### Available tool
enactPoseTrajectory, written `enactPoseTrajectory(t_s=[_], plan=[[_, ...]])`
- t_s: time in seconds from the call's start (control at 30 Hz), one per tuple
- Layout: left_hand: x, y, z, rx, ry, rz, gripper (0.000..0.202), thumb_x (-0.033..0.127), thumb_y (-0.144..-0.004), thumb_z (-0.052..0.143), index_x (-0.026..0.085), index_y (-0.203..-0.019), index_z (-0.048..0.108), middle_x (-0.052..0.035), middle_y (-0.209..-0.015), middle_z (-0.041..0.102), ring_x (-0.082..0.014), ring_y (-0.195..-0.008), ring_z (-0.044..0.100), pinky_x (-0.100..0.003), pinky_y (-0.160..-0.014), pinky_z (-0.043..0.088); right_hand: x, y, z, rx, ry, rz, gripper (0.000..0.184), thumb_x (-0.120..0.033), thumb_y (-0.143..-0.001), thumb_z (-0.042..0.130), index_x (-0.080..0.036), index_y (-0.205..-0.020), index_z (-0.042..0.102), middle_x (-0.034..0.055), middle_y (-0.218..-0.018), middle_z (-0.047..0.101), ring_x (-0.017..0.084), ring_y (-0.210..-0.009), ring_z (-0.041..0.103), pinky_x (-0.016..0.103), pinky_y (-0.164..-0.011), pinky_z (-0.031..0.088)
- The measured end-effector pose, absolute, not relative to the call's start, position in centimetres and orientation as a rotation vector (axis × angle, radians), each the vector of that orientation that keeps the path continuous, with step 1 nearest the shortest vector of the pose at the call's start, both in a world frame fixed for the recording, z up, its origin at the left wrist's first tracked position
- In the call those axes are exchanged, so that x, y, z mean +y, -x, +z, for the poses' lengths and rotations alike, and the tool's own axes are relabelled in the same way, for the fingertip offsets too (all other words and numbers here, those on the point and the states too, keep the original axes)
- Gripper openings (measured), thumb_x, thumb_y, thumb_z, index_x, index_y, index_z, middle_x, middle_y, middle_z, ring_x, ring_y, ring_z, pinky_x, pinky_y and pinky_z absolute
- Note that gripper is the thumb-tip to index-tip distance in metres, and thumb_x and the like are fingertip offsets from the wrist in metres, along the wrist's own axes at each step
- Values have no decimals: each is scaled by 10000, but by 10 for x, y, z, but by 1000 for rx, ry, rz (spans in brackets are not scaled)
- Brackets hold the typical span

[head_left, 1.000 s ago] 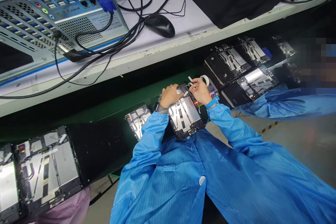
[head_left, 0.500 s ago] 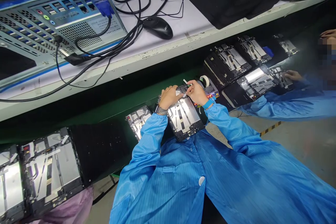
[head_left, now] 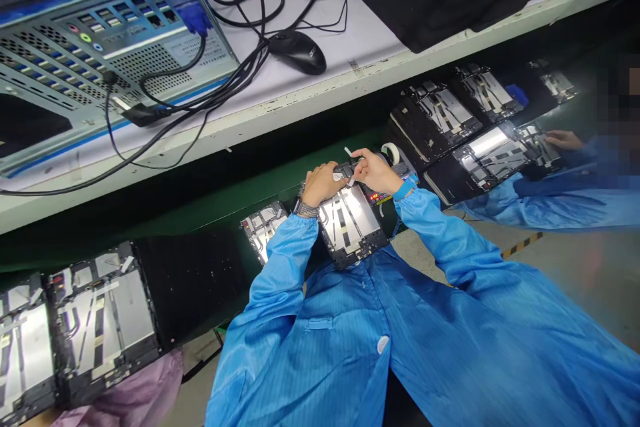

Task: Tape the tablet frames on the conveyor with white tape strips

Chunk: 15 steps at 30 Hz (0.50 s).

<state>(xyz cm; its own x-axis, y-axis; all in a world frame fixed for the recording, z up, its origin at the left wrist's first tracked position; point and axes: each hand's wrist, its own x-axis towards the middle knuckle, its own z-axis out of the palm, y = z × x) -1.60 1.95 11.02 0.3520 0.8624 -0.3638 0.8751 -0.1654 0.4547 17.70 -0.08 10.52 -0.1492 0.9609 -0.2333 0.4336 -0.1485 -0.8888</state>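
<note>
An opened tablet chassis (head_left: pixel 353 223) with a silvery back plate lies on the green belt in front of me. My left hand (head_left: pixel 323 183) rests curled on its far left corner, fingers pressed down on it. My right hand (head_left: pixel 376 172) is at the far edge, pinching a small white strip of tape (head_left: pixel 349 152) between thumb and fingers. A roll of white tape (head_left: pixel 391 152) stands just beyond my right hand. A smaller board (head_left: pixel 263 227) lies to the left of my left sleeve.
Several more opened tablets (head_left: pixel 450 117) lie on the belt to the right, where another person's hand (head_left: pixel 563 140) and blue sleeve work. More units (head_left: pixel 100 317) sit at the left. A white shelf (head_left: pixel 310 97) above holds a computer case (head_left: pixel 100 33), cables and a mouse (head_left: pixel 297 51).
My right hand has come down from beside the tape roll to the tablet's far edge with the tape strip. The left hand stays put. Another person's hand appeared at the right.
</note>
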Motion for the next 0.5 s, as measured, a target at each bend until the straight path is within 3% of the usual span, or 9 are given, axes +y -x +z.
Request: enactPoseTrajectory(t_s=[0.5], plan=[[19,17,110,1498,-2033,-43,577,568,-937,574,259,-1423,535,-118,-1410,638,-333,-1314,562,-463,-1082,397,10,-176,86,-1621,1626,1207,610,-29,-716,669,-206,-1277,509,-68,-718,657,163,-706,657,274,-718,509]])
